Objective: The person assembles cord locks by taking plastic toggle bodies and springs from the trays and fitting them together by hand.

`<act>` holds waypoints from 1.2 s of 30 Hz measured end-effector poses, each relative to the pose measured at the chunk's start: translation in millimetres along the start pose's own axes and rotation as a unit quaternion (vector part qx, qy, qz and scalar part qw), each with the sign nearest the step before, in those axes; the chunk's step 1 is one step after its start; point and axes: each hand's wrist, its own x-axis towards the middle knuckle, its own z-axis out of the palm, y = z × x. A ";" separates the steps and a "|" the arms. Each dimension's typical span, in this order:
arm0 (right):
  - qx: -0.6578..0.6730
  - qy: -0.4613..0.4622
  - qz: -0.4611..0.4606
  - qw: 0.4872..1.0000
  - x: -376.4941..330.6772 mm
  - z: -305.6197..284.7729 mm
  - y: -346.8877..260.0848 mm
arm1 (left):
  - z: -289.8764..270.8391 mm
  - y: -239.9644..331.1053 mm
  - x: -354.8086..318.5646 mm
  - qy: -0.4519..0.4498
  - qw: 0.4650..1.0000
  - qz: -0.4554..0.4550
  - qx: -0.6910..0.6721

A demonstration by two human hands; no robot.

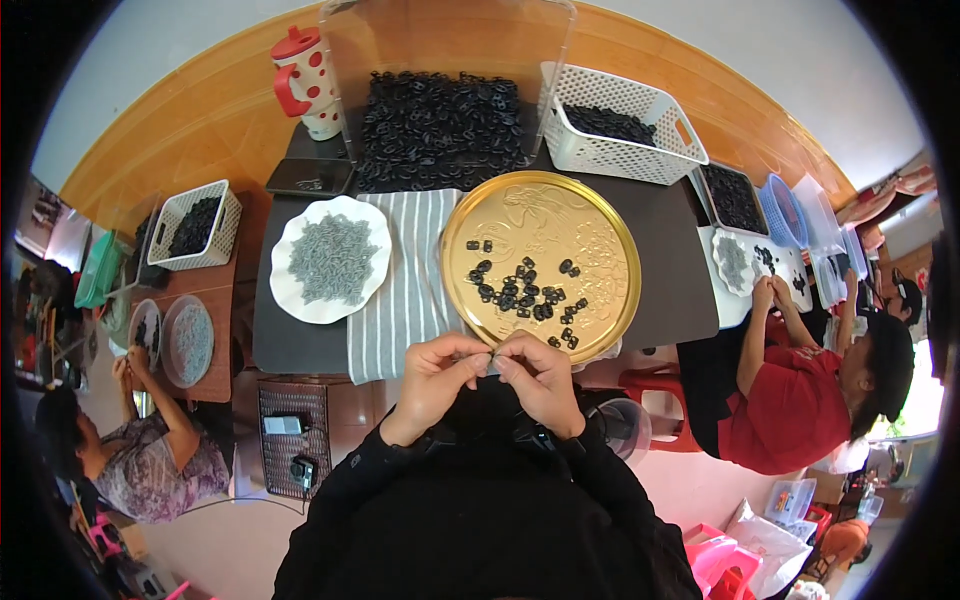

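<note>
My left hand (437, 375) and my right hand (541, 375) meet fingertip to fingertip just below the near rim of a round gold tray (600, 235). They pinch a small part between them, mostly hidden by the fingers. Several small black plastic pieces (520, 290) lie scattered on the tray. A white plate (290, 290) with grey pieces (333, 258) sits to the left on a striped cloth (400, 300). A large heap of black pieces (440, 125) fills a clear bin behind the tray.
A white basket (620, 125) of black pieces stands at back right, a red-dotted mug (305, 80) at back left, a dark phone (308, 177) beside it. A person in red (790, 400) works at the right, another person (150, 460) at the left with their own trays.
</note>
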 end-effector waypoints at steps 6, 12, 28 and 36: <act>-0.027 -0.005 0.001 1.000 1.7 -6.9 -6.9 | -2.2 0.0 3.3 -0.036 0.999 0.001 0.017; -0.264 0.059 -0.064 0.961 21.2 -51.1 -21.0 | -11.7 -10.0 8.3 0.010 0.997 -0.015 -0.079; -0.560 0.001 -0.099 0.822 40.4 -55.5 -9.5 | -12.7 -3.2 12.1 0.026 0.993 -0.022 -0.114; 0.033 0.057 0.096 0.993 21.3 -29.6 -31.4 | -4.2 0.4 7.3 -0.050 0.996 -0.011 -0.073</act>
